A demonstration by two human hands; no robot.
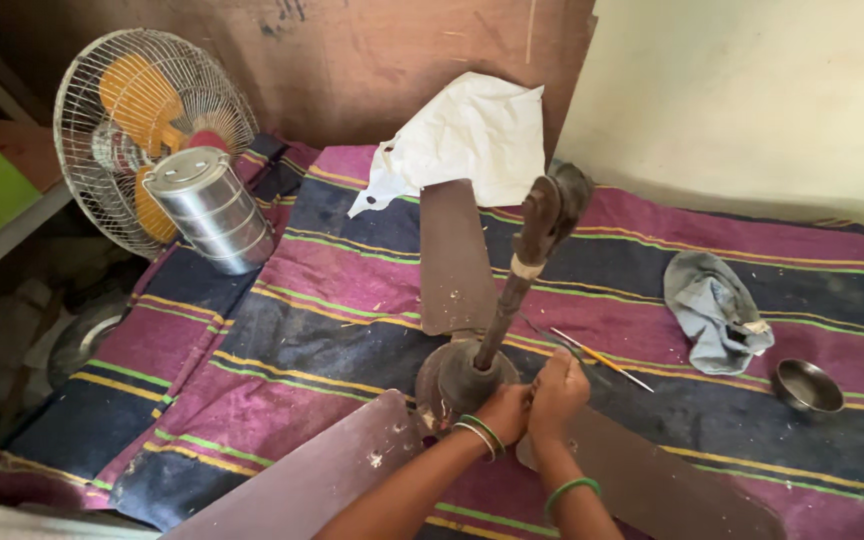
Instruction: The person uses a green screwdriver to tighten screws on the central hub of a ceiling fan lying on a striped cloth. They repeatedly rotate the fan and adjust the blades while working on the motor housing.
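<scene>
While both hands press together at the ceiling fan motor (457, 378), the left hand (505, 410) and right hand (555, 388) curl closed on its housing; the downrod (520, 280) rises away, 3 blades (455, 255) spread flat on the striped cloth (332, 290).

So it's an old brown ceiling fan (462, 375), lying on a striped blanket (352, 290) on the floor, sat toward the blanket's near edge, roughly mid-width. The round motor housing (449, 380) is dusty and scuffed. Its down rod (522, 275) sticks up at a tilt, leaning toward the far edge, with a pale band around it partway up and a dark cup at the top. Three flat blades: one points to the far edge, the other two splay toward the near corners, speckled with white spots.
</scene>
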